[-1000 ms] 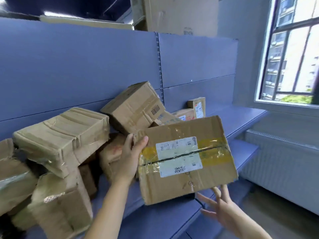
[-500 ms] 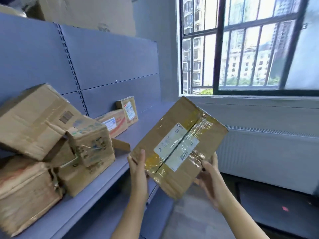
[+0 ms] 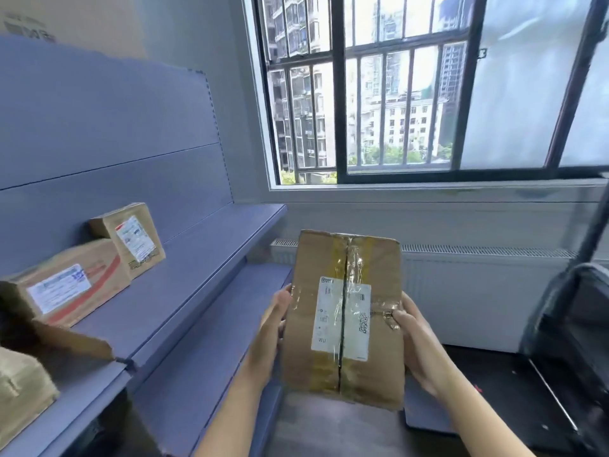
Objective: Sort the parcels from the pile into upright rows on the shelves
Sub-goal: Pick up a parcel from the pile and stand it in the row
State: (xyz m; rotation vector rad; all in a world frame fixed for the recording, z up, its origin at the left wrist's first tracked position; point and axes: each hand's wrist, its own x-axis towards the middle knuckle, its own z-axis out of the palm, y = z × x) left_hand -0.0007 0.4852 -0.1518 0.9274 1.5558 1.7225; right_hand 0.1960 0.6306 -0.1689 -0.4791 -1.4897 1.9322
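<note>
Daylight pours through a big barred window [image 3: 412, 94], with apartment blocks [image 3: 395, 127] and green trees [image 3: 395, 156] outside. Below the sill there's a long white radiator [image 3: 478, 291]. Pale wall [image 3: 197, 34], blue shelves [image 3: 197, 252] on the left, grey floor [image 3: 329, 433]. On the right, a dark blurred frame [image 3: 566, 324].

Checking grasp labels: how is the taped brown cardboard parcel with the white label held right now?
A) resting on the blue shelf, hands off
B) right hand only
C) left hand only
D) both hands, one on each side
D: the left hand holds the left edge of the taped brown cardboard parcel and the right hand grips its right edge, with the parcel upright in the air.
</note>
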